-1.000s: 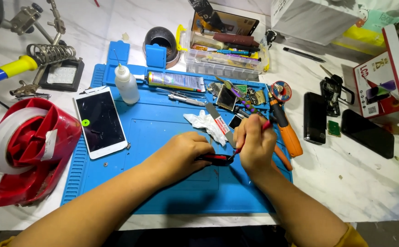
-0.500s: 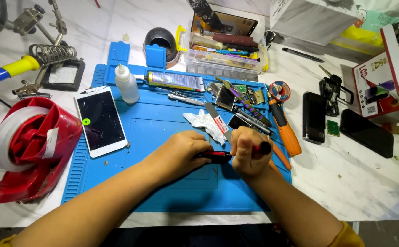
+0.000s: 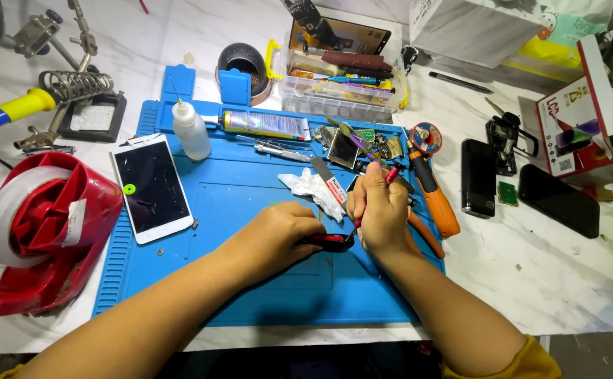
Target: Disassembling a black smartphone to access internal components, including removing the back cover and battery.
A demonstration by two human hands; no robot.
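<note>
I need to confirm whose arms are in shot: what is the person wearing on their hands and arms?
Both hands are bare: the left hand and right hand show no gloves, rings or watch. Forearms are uncovered. A yellow sleeve edge shows near the right elbow, and a sliver at the left.

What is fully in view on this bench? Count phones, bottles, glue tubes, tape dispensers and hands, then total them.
Phones: 3, white phone, black phone, second black phone
White bottle: 1
Glue tube: 1
Red tape dispenser: 1
Hands: 2, left hand on a red-black part, right hand gripping a red-tipped tool
Total: 8
</note>
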